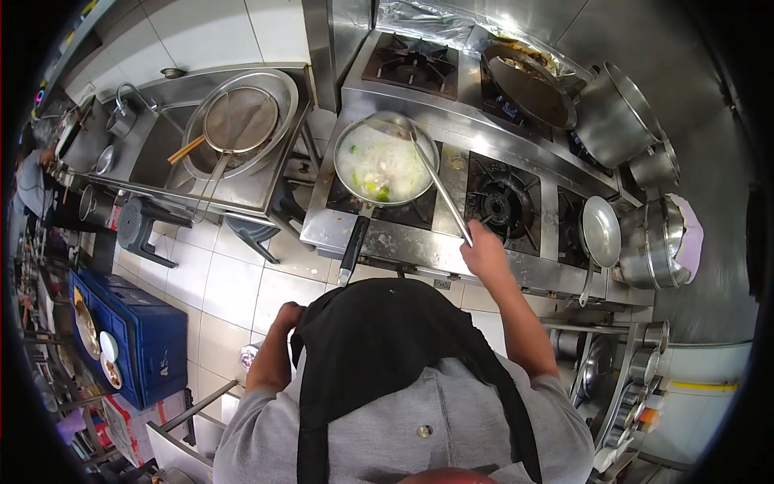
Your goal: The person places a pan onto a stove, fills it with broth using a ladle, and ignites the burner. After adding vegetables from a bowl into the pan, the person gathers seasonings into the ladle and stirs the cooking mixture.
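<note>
My right hand (484,249) is closed round the long metal handle of a ladle (439,185). The ladle's head rests at the far rim of a frying pan (338,173) on the front left burner. Inside the pan, a pale, steaming, cloudy liquid (379,153) holds green and yellow pieces. The pan's black handle (355,244) points back toward my body, with no hand on it. Low beside my black apron is my left hand (288,314), away from the stove; its fingers are mostly hidden.
A wok (532,90) and large pots (619,117) stand on the back of the stove (447,238). A smaller pan (601,231) sits at its right. Left are a sink counter with a strainer (240,119) over a basin, stools (143,230) and a blue cooler (165,339). Another person (32,181) is far left.
</note>
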`<state>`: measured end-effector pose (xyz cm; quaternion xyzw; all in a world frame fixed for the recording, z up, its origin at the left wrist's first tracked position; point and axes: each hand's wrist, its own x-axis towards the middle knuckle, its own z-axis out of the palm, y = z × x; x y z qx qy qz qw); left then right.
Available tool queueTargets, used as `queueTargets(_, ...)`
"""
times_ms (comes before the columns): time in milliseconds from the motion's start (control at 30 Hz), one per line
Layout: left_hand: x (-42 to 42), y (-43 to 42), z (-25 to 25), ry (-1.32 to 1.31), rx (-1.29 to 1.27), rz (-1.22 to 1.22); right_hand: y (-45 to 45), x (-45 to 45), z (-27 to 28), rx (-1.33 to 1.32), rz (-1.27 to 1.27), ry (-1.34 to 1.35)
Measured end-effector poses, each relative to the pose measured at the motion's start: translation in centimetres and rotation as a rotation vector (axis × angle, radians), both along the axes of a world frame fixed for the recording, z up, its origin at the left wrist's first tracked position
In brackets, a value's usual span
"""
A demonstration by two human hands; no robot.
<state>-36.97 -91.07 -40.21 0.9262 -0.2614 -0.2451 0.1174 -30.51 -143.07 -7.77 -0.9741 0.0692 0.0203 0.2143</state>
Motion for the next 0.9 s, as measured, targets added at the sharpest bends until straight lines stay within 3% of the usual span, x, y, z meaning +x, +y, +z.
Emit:
queueTargets(67,-0.1,0.0,0.4,-0.014,-0.006,0.01,-0.9,2.2,-0.6,-0.1,0.025,-0.009)
queueTargets(133,-0.6,0.1,0.6,0.239,-0.123,0.331,-1.4,3.3,-0.8,-0.138,0.029,-0.004)
queueTargets(167,-0.8,0.0,0.9,0.237,-0.129,0.338,-1.9,3.6,-1.3,-0.158,0.026,-0.007)
queueTargets(233,-1.5,-0.1,1.3,0.36,-0.157,0.573,-2.2,4.0,-1.8,-0.185,0.035,-0.014)
queueTargets(267,-1.8,0.0,0.9,0.36,-0.167,0.583,-2.1,3.4,-1.9,-0.177,0.016,0.02)
queueTargets(333,-2.9,0.8,0.3,0.158,-0.072,0.299,-1.9,2.1,-3.3,-0.141,0.007,0.048)
queueTargets(433,-4.1,1.0,-0.7,0.093,-0.016,0.175,0.6,-1.0,-2.9,0.184,-0.061,0.062)
queueTargets(467,-4.6,1.2,-1.3,0.114,0.01,0.135,1.2,-1.6,-3.3,0.158,-0.057,0.06)
queueTargets(500,-5.3,1.2,-2.9,0.35,-0.118,0.555,2.2,-1.8,-2.1,0.377,-0.151,0.232)
queueTargets(533,-5.3,0.9,-2.4,0.349,-0.121,0.553,3.0,-2.1,-0.4,0.598,-0.249,0.405)
queueTargets(600,-5.6,0.0,0.9,0.516,-0.314,0.93,3.2,-2.2,0.7,0.755,-0.257,0.437)
queueTargets(633,-5.4,-0.4,2.0,0.519,-0.311,0.922,3.2,-2.4,0.9,0.915,-0.26,0.466)
queueTargets(700,-4.4,-1.0,3.4,0.518,-0.245,0.969,3.1,-2.9,1.2,0.972,-0.275,0.475)
queueTargets(733,-3.5,-0.8,3.2,0.52,-0.247,0.96,3.0,-3.0,1.4,1.025,-0.277,0.487)
queueTargets(800,-1.9,0.7,0.2,0.113,0.042,0.094,3.0,-3.7,1.7,0.967,-0.263,0.474)
queueTargets(833,-1.2,1.7,-1.6,0.055,-0.029,0.021,3.0,-4.1,1.9,0.914,-0.242,0.466)
queueTargets(867,-0.4,-0.2,2.4,0.508,-0.17,0.694,3.1,-4.4,2.1,0.908,-0.244,0.471)
queueTargets(900,0.1,-0.5,2.8,0.549,-0.253,0.82,3.1,-4.8,2.4,0.851,-0.226,0.471)
